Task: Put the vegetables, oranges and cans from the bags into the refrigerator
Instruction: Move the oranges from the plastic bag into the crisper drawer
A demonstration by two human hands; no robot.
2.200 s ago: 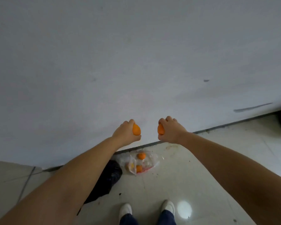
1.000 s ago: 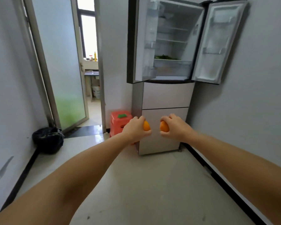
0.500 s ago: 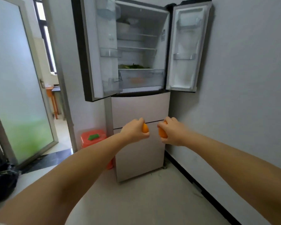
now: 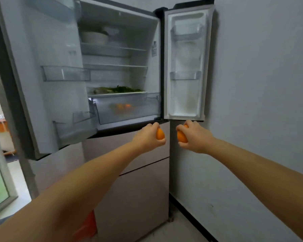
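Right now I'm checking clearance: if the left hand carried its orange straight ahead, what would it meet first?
Probably the refrigerator's dark ledge below the clear drawer; the left hand sits lower, though depth is unclear.

Two bare forearms and hands (image 4: 148, 137), sleeveless.

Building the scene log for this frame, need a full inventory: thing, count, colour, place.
held oranges: 2, orange, one in each hand
refrigerator: 1, beige, both upper doors open
crisper drawer: 1, clear, orange fruit inside
greens: dark green, shelf above drawer
bowl: 1, white, top shelf
stool: 1, red, floor left of refrigerator
left hand: grips an orange
right hand: grips an orange
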